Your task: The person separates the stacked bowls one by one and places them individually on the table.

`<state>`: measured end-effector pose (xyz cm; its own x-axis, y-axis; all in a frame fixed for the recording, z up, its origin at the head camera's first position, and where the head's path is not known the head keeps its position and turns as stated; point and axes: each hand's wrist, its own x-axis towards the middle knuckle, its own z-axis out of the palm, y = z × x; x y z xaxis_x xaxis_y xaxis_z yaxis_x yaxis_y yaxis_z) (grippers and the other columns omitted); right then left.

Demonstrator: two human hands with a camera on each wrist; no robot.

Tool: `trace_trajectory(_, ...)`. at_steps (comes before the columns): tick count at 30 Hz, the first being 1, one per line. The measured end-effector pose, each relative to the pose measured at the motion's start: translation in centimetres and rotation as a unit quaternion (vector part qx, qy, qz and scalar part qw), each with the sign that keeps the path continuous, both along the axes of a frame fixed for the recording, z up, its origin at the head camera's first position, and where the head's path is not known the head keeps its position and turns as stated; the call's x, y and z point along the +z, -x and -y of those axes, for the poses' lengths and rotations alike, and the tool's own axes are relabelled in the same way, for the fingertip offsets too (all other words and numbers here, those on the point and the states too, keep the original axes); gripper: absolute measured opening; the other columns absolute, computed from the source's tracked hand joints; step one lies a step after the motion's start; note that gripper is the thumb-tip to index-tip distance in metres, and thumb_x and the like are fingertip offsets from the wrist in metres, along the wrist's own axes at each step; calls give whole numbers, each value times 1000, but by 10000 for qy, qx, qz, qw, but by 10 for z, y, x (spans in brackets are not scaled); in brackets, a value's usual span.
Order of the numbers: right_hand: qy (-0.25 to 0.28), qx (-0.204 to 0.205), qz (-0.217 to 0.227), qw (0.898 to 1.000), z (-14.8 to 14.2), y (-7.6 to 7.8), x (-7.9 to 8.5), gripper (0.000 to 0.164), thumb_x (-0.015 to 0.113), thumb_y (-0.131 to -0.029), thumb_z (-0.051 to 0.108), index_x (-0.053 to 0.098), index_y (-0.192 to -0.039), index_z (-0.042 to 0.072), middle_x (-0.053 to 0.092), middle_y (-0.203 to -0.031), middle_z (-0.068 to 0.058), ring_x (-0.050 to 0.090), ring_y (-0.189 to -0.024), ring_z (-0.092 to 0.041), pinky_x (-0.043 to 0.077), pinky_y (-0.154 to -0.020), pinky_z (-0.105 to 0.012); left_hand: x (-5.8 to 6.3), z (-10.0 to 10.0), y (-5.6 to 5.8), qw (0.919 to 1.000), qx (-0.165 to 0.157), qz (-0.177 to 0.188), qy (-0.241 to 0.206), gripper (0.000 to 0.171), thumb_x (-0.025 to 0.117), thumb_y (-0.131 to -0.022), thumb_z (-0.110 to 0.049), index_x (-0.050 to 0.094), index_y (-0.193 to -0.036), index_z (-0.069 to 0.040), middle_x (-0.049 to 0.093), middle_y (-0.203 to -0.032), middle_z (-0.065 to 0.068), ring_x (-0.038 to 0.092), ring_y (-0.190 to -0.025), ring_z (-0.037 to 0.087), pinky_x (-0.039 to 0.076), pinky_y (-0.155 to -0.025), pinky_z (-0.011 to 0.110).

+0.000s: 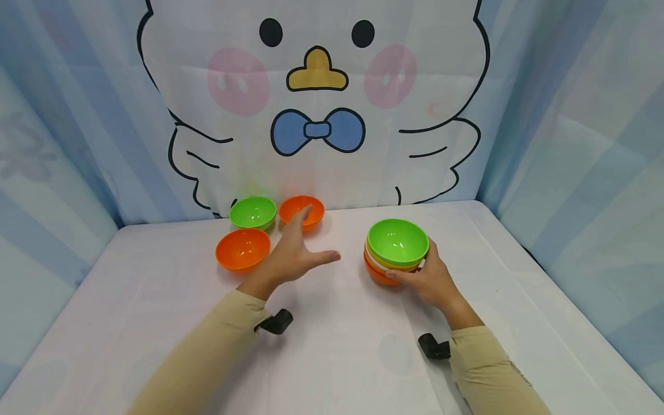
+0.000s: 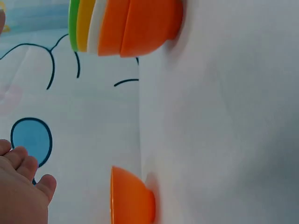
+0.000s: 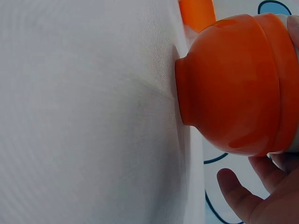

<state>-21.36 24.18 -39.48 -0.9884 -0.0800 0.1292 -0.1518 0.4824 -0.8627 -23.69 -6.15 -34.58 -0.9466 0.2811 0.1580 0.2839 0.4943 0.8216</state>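
Observation:
My right hand grips a stack of nested bowls from its right side, thumb across the front and fingers behind. A green bowl tops the stack, with yellow, white and orange rims beneath it. In the right wrist view the lowest orange bowl has its foot at the tablecloth. My left hand hovers with thumb and fingers spread and nothing between them. Nearest to it are an orange bowl on its left and another orange bowl behind, partly hidden by its fingers.
A green bowl stands at the back, beside the two orange ones. The white tablecloth meets a curtain with a cartoon bird along the back edge. More curtains close off both sides.

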Motion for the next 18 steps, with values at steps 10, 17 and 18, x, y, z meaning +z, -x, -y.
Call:
trace_trajectory(10,-73,-24,-35,10000,0,0,-1,108,85,-82,23,9,-155,-1,31,-152,-24,34,-138,-41,29,-112,-60,-13,-55,6,9978,-558,99,-331,107,85,-79,-35,20,-158,-4,26,-161,14,30,-145,29,32,-114,51)
trace_trajectory(17,-181,20,-127,9998,1,0,-1,107,84,-83,24,9,-155,-2,30,-153,-25,33,-139,-42,28,-112,-61,-14,-82,14,9966,-739,224,-274,107,84,-79,-36,19,-158,-5,27,-161,14,30,-145,28,32,-114,47)
trace_trajectory(18,-182,36,-154,9997,1,1,-1,107,84,-83,23,9,-155,-2,30,-153,-25,33,-139,-42,28,-112,-61,-15,-85,14,9965,-759,240,-265,107,84,-79,-37,19,-158,-4,27,-160,15,30,-145,29,32,-114,47)
